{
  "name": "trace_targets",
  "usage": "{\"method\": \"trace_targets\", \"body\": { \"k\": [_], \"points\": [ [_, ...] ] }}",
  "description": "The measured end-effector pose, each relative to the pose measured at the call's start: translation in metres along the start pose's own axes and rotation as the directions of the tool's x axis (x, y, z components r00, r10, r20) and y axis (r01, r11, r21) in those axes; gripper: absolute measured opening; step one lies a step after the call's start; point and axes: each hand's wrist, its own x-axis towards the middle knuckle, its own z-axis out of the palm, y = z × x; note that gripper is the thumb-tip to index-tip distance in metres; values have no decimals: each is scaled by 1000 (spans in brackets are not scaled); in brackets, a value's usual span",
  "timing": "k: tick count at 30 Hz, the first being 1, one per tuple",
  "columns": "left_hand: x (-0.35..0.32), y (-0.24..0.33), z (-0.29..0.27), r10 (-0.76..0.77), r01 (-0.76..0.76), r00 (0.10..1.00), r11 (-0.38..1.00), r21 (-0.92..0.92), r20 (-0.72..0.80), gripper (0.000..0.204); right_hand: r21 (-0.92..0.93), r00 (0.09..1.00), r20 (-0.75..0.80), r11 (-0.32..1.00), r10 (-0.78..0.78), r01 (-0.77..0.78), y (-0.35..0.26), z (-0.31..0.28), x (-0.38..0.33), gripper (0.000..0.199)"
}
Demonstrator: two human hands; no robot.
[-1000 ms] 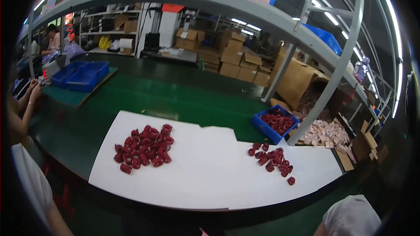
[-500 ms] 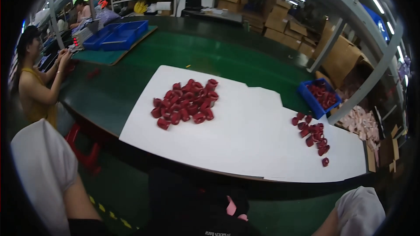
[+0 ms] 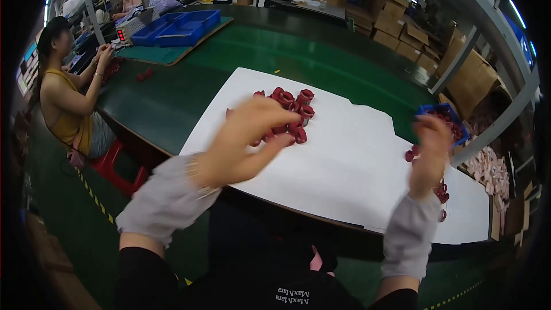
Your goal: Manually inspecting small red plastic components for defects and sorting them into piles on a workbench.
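My left hand (image 3: 248,140), blurred by motion, is raised over the near side of a pile of small red parts (image 3: 291,110) on a white sheet (image 3: 344,161); its fingers are loosely apart and hold nothing I can make out. My right hand (image 3: 429,150) is lifted over a second, smaller scatter of red parts (image 3: 439,190) near the sheet's right end, fingers curled, nothing visible in it. Both forearms wear grey sleeve covers.
A small blue bin (image 3: 445,120) of red parts stands at the sheet's far right. The sheet lies on a green table (image 3: 275,46). A person in a yellow top (image 3: 66,97) sits at left near blue trays (image 3: 178,26). Cardboard boxes (image 3: 402,34) stack behind.
The view has swung down and left. Both my hands have risen into view over the sheet; earlier only the grey sleeve cuffs showed at the lower edge.
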Motion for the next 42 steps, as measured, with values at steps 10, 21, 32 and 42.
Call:
{"method": "trace_targets", "body": {
  "k": [10, 21, 32, 42],
  "points": [
    [24, -124, 132, 13, -160, 949, 881, 445, 315, 31, 303, 885, 408, 881, 224, -362, 134, 117, -16, 30],
    [34, -145, 221, -440, 618, 767, 312, -722, 467, 9, 390, 765, 643, 873, -29, -294, 127, 100, -18, 38],
    [40, -140, 204, -270, 701, 706, 134, -700, 655, 35, 328, 838, 485, 837, 249, -439, 123, 104, -24, 43],
    [30, -148, 210, -217, 574, 813, 457, -680, 540, 35, 417, 799, 587, 797, 131, -437, 132, 101, -24, 49]
  ]
}}
